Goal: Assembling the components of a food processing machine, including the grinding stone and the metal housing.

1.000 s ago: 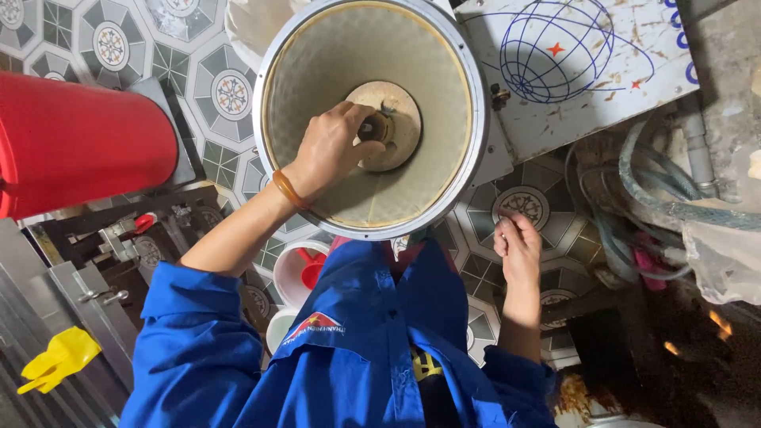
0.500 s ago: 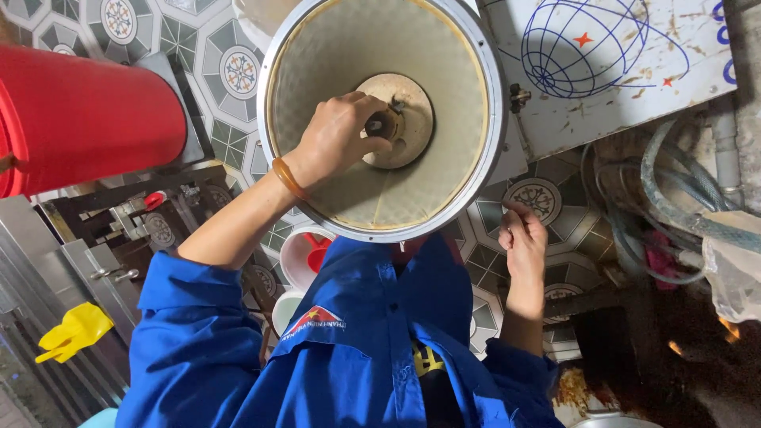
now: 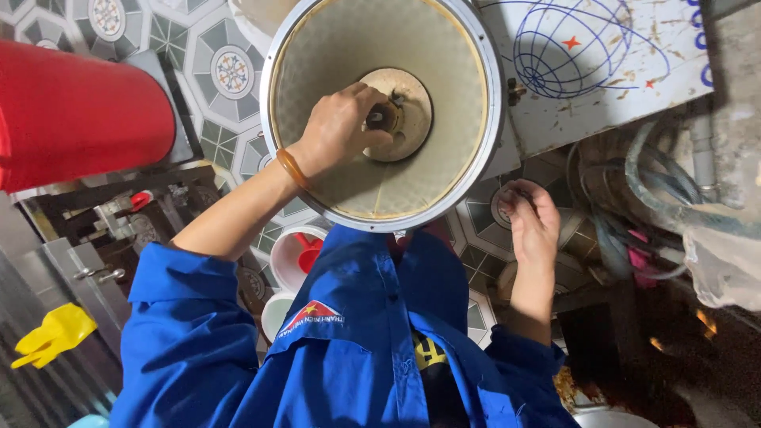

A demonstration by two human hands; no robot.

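Patterned grey-and-white floor tiles (image 3: 226, 75) lie under a red barrel (image 3: 75, 119) (dim light at right).

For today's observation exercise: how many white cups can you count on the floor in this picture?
2. One white cup, holding something red, sits beneath the large round drum; the second white cup is just below it, partly hidden by the blue shirt. Others may be hidden.

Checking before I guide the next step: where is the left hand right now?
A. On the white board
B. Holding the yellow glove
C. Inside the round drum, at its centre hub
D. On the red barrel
C: the left hand reaches into the round drum, fingers gripping the centre hub.
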